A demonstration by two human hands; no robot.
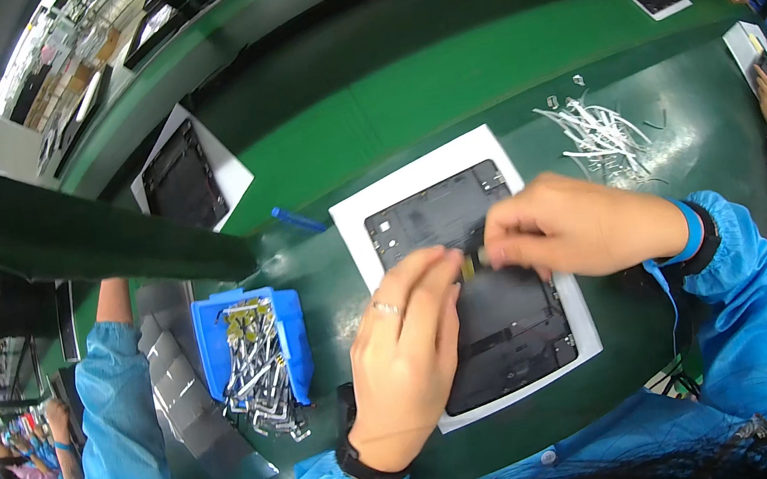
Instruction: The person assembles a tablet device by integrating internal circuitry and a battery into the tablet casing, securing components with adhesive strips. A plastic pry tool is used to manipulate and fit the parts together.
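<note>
A black tablet-like housing (509,320) lies face up on a white sheet (356,224) on the dark green bench in front of me. Above its middle, my left hand (404,348) reaches in from the lower left, its thumb and index finger closed together. My right hand (569,227) comes from the right with its fingertips in a pinch, close to the left ones. Between both sets of fingertips shows a small yellowish piece (468,269); whether it is held or lies on the housing I cannot tell. My fingers cover what they grip.
Left of the housing stands a blue bin (296,345) heaped with thin metallic strips, beside dark flat sheets (187,384). A blue pen (297,219) lies behind. White strips (602,137) are piled at the right. Another housing (183,180) rests near a green post (67,226). Co-workers' arms flank both sides.
</note>
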